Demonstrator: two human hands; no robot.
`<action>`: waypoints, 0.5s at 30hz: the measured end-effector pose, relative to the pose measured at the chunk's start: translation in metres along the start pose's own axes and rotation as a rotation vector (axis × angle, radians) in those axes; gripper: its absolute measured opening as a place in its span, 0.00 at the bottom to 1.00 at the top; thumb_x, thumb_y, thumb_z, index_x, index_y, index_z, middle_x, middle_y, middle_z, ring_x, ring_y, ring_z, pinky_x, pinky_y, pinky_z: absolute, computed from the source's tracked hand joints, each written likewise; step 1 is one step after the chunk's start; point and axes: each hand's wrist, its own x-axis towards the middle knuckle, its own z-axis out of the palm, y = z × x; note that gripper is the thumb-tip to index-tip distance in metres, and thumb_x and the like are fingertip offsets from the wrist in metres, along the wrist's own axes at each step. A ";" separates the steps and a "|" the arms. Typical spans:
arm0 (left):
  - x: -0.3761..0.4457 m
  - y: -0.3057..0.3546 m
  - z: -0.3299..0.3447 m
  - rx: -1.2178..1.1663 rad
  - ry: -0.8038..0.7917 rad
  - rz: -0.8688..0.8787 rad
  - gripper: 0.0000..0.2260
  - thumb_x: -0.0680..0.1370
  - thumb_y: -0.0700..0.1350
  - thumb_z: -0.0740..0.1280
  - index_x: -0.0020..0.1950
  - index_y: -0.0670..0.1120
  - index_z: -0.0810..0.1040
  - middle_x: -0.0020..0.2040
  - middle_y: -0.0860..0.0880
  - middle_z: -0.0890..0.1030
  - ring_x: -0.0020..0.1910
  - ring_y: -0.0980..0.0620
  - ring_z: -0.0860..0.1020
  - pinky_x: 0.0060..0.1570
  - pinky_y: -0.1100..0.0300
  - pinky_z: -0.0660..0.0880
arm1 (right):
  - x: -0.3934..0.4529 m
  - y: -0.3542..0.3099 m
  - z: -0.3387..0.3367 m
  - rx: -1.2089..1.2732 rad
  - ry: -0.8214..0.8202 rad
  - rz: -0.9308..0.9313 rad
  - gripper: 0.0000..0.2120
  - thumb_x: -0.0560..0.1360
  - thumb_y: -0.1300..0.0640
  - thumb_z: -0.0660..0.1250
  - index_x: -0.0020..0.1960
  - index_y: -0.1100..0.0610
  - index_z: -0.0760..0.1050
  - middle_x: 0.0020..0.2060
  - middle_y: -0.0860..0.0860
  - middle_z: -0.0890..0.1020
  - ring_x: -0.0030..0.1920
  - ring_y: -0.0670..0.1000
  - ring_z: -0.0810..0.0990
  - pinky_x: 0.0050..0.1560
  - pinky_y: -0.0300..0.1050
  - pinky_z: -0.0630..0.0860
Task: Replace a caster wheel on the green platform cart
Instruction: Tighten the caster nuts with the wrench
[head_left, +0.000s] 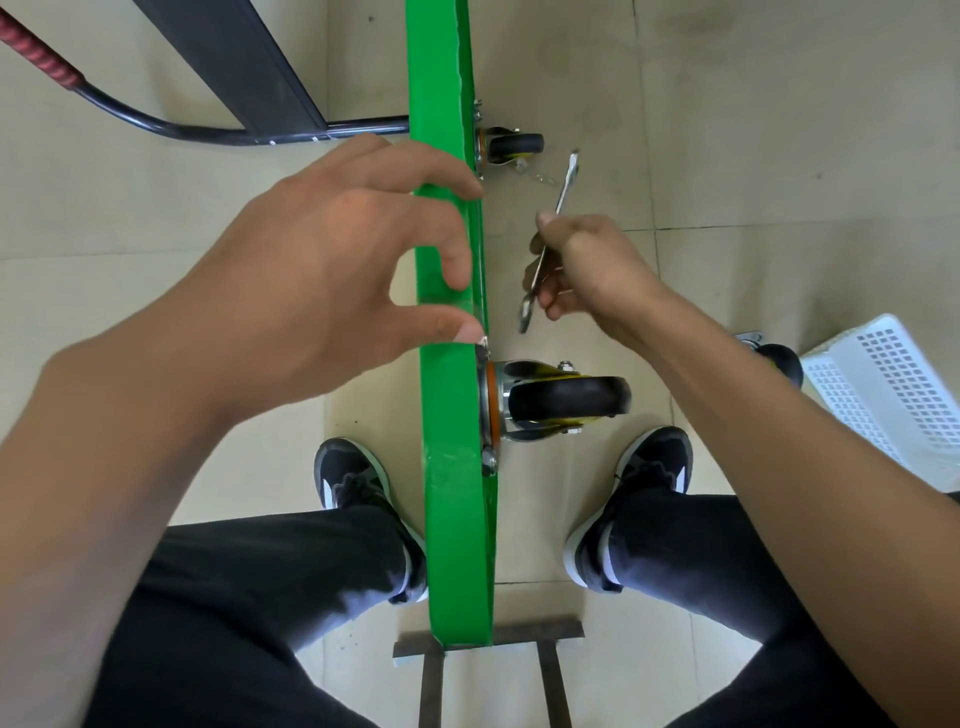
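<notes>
While gripping a wrench, right hand mid-air; left hand loosely spread over cart edge.

Left hand reaches forward, fingers spread and curved (thumb extended); right hand's grip is closed.

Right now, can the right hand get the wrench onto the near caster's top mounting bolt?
Probably yes. The right hand grips the wrench just above the near caster, with open floor between. The left hand's fingertips sit at that bolt corner and may crowd it.
</notes>
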 end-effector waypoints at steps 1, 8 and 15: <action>0.000 0.000 0.000 -0.002 0.001 -0.004 0.13 0.68 0.65 0.67 0.43 0.57 0.79 0.68 0.57 0.75 0.69 0.49 0.70 0.64 0.47 0.70 | -0.003 -0.003 -0.005 -0.041 0.024 -0.058 0.15 0.85 0.49 0.58 0.45 0.58 0.73 0.35 0.60 0.79 0.25 0.51 0.75 0.26 0.41 0.72; 0.003 0.007 0.000 0.004 -0.004 0.001 0.14 0.69 0.60 0.72 0.46 0.53 0.81 0.68 0.53 0.75 0.69 0.49 0.68 0.63 0.59 0.62 | -0.047 -0.019 -0.029 -0.236 0.023 -0.365 0.14 0.82 0.51 0.66 0.39 0.54 0.72 0.27 0.55 0.79 0.27 0.56 0.78 0.28 0.46 0.75; 0.019 0.053 0.005 -0.033 -0.004 0.097 0.13 0.70 0.55 0.77 0.48 0.51 0.81 0.58 0.49 0.80 0.61 0.47 0.76 0.63 0.53 0.70 | -0.109 -0.012 -0.077 -0.352 -0.002 -0.314 0.12 0.82 0.58 0.64 0.47 0.67 0.75 0.34 0.61 0.80 0.32 0.56 0.80 0.33 0.48 0.79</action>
